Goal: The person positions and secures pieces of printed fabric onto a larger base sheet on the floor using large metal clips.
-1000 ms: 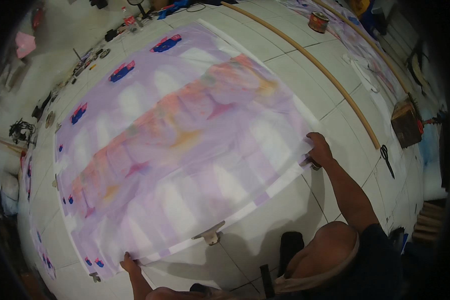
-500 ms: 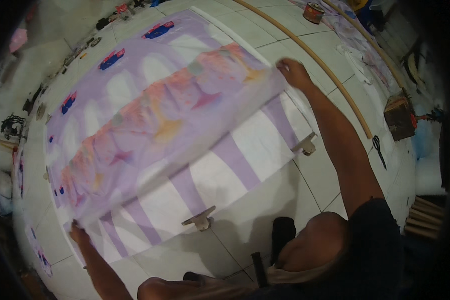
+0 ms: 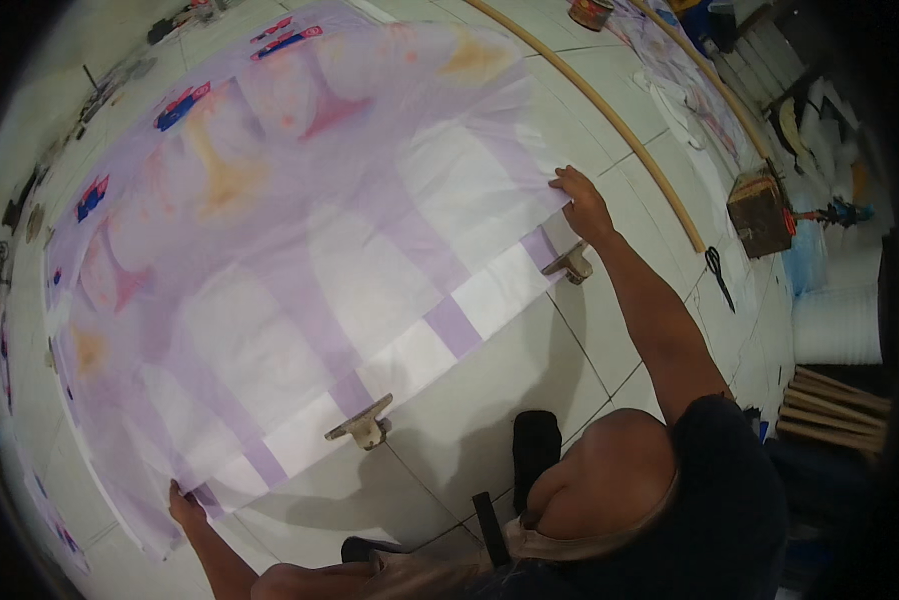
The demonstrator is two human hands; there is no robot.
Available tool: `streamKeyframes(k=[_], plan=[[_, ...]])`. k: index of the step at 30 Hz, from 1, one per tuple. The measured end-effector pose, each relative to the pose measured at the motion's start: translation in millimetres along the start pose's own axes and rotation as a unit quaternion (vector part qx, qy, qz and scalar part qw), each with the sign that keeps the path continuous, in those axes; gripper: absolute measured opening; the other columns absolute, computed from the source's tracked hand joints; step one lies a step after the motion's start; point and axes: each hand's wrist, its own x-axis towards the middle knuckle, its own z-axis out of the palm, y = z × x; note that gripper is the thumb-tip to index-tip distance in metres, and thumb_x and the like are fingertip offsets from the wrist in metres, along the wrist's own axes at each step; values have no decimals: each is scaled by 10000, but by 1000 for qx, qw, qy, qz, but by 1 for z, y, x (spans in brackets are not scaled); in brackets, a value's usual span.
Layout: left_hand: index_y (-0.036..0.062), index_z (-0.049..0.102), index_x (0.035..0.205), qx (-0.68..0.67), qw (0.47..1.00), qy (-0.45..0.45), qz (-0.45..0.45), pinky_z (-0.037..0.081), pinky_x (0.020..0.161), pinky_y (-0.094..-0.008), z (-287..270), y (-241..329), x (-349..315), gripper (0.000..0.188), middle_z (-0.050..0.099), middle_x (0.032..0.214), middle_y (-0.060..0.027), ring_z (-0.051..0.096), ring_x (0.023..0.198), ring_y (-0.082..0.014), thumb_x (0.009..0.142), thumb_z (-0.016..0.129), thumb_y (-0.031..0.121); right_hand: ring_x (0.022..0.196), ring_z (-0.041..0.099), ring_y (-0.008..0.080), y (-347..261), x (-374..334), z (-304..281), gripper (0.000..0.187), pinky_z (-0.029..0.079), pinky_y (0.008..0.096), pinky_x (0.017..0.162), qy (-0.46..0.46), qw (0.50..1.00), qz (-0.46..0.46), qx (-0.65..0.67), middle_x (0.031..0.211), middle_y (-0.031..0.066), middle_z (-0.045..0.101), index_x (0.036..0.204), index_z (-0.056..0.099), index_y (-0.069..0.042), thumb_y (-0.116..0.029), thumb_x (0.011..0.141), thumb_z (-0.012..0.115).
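Note:
A thin, translucent fabric sheet (image 3: 260,270), printed in lilac, white, pink and orange, lies spread over a second striped sheet (image 3: 410,358). My left hand (image 3: 187,503) pinches the upper sheet's near edge at the lower left. At the right end of that same edge, my right hand (image 3: 585,205) has its fingers closed on the fabric. A strip of the lower sheet, white with lilac bands, shows along the front. One metal clip (image 3: 370,428) grips its front edge at the middle, and another clip (image 3: 573,263) sits close below my right hand.
White floor tiles surround the sheets. A long curved tan pole (image 3: 610,115) lies beyond on the right, with black scissors (image 3: 720,278) by its near end. Farther right are a brown box (image 3: 760,212), a stack of wooden sticks (image 3: 835,410) and a tin (image 3: 591,13).
Both hands have drawn the upper sheet's edge nearer to me, so it covers more of the lower sheet. The folded roll along that edge has flattened out. The view has shifted slightly.

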Motion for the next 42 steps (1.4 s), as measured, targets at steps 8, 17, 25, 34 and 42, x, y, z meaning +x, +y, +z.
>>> streamKeyframes(k=[8, 17, 25, 34, 42], plan=[[-117, 502, 1111, 121, 992, 20, 20, 556, 647, -402, 9, -21, -32, 462, 601, 1063, -215, 647, 825, -285, 840, 755, 159, 1362, 461, 312, 26, -50, -9, 385, 400, 389, 1131, -102, 990, 3, -94, 1367, 122, 586, 1113, 705, -78, 80, 777, 603], [-93, 493, 1019, 128, 987, 42, 93, 552, 623, -373, -17, -15, -17, 443, 614, 942, -180, 647, 763, -258, 821, 783, 178, 1364, 458, 309, 23, -62, -2, 431, 403, 382, 1130, -150, 988, 20, -18, 1402, 103, 564, 1171, 708, -116, 54, 797, 576], [-118, 535, 1066, 150, 975, 123, 108, 541, 609, -379, -10, -5, -5, 441, 657, 960, -195, 653, 749, -255, 814, 789, 140, 1417, 391, 314, 23, -78, -14, 431, 351, 390, 1174, -198, 977, 79, 16, 1448, 132, 515, 1223, 679, -89, 74, 846, 549], [-149, 476, 1224, 148, 982, 81, 83, 554, 671, -433, -33, -29, -9, 593, 631, 1066, -233, 662, 867, -316, 809, 785, 140, 1392, 425, 306, 33, -85, -14, 383, 375, 385, 1155, -182, 981, 61, -15, 1434, 105, 533, 1206, 697, -133, 4, 879, 552], [-116, 526, 1138, 172, 980, 85, 50, 537, 629, -388, -35, -18, -22, 537, 632, 1030, -200, 643, 805, -276, 782, 807, 173, 1423, 378, 300, 19, -77, -11, 433, 360, 393, 1163, -210, 973, 84, -38, 1485, 101, 482, 1261, 664, -159, -10, 870, 553]])
